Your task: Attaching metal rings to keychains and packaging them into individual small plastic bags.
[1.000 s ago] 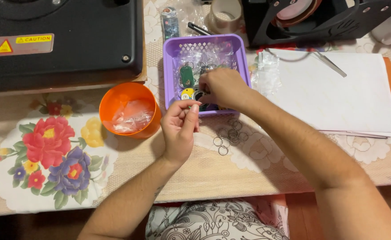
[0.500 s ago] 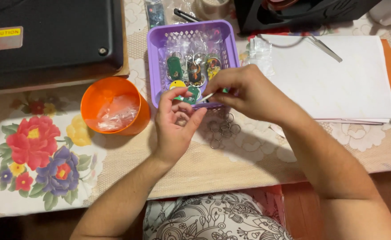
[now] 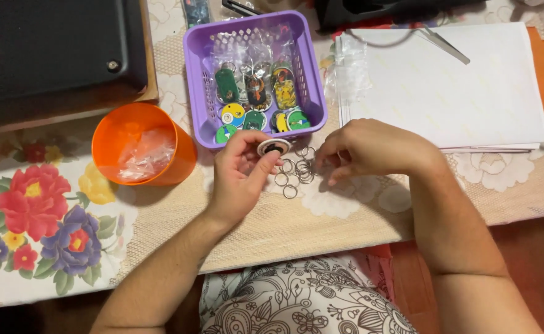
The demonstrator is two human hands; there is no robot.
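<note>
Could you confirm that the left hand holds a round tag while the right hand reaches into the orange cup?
Not quite: the head view shows the right hand at the loose metal rings on the table, not the orange cup. The left hand does hold the round tag.

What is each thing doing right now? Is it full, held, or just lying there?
Round tag: pinched in the left hand.
Metal rings: loose pile on the tablecloth, right hand reaching in.
Purple basket: upright, holding colourful tags in clear bags.
Orange cup: tipped, clear plastic inside.
White paper: lying flat, tweezers on top.
</note>
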